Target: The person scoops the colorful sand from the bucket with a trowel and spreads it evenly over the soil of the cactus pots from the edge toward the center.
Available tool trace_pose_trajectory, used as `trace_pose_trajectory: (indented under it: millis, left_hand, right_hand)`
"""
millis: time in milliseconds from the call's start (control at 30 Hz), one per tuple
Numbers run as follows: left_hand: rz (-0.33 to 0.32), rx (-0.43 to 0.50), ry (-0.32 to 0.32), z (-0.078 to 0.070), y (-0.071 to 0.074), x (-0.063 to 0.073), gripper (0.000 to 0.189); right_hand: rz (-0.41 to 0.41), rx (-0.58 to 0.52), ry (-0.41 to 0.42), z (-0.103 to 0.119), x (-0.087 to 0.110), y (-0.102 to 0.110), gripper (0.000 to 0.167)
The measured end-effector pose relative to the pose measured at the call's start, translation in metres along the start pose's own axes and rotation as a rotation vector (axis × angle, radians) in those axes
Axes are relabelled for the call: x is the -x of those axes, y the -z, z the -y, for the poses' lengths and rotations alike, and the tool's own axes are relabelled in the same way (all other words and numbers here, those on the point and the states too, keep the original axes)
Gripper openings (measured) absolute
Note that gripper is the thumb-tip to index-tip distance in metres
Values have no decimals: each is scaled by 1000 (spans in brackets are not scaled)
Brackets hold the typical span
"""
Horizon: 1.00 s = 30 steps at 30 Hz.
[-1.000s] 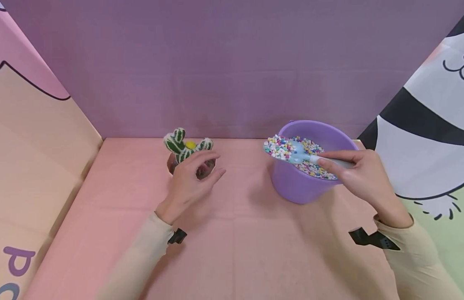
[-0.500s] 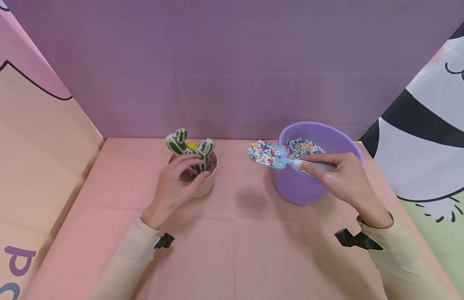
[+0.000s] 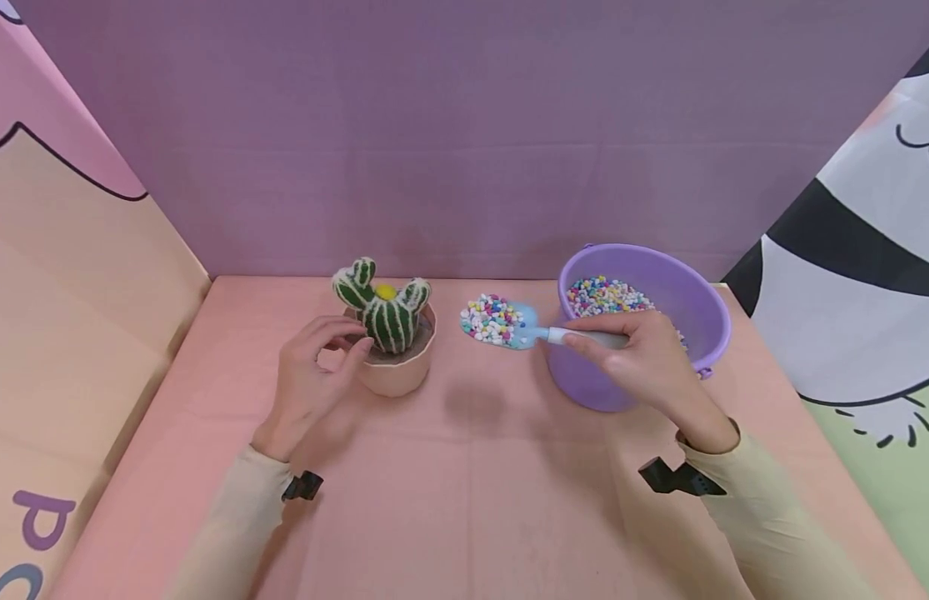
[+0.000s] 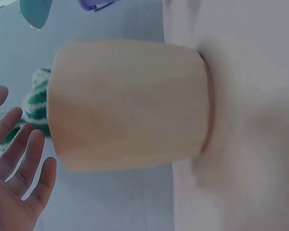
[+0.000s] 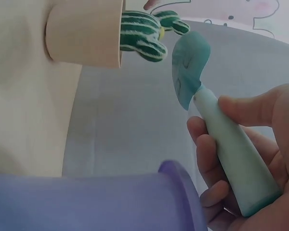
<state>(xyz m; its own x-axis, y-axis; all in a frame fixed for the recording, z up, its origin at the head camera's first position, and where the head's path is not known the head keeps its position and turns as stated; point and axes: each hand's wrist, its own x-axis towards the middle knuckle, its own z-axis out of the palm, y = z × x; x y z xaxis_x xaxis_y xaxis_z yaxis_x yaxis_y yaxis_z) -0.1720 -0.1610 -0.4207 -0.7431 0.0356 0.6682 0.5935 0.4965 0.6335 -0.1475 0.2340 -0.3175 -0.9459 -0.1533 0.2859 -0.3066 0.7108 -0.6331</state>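
Note:
My right hand (image 3: pixel 647 358) grips the white handle of a small light-blue trowel (image 3: pixel 531 329), held level above the table. Its scoop carries a heap of colourful pebble-like beads (image 3: pixel 491 320). In the right wrist view the trowel (image 5: pixel 191 67) shows its underside, with fingers and thumb wrapped round the handle. A green-and-white cactus (image 3: pixel 390 323) with a yellow flower stands in a beige pot (image 3: pixel 395 377) left of the scoop. Beside the pot's left rim is my left hand (image 3: pixel 310 379), fingers loosely bent, holding nothing. The left wrist view shows those fingers near the upright pot (image 4: pixel 130 106).
A purple bucket (image 3: pixel 591 379) with more beads inside stands on the right, partly behind my right hand. The pink-covered table (image 3: pixel 464 508) meets a purple backdrop (image 3: pixel 464 150) behind. Printed panels flank both sides, the right one showing a panda (image 3: pixel 854 325).
My right hand has brought the loaded trowel left, from over the bucket to between bucket and pot. The left hand has drawn back leftward, uncovering the cactus and pot.

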Motion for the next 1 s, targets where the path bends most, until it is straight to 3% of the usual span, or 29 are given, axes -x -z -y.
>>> trace_pose_trajectory:
  millis: [267, 567, 1000]
  left_hand:
    - [-16, -61, 66, 18, 7, 4, 18]
    - [105, -44, 146, 32, 11, 8, 42]
    - [206, 28, 143, 37, 14, 5, 60]
  right_hand:
    - [27, 26, 7, 9, -4, -16, 11]
    - [46, 71, 23, 17, -11, -34, 15]
    - [84, 90, 4, 22, -17, -51, 19]
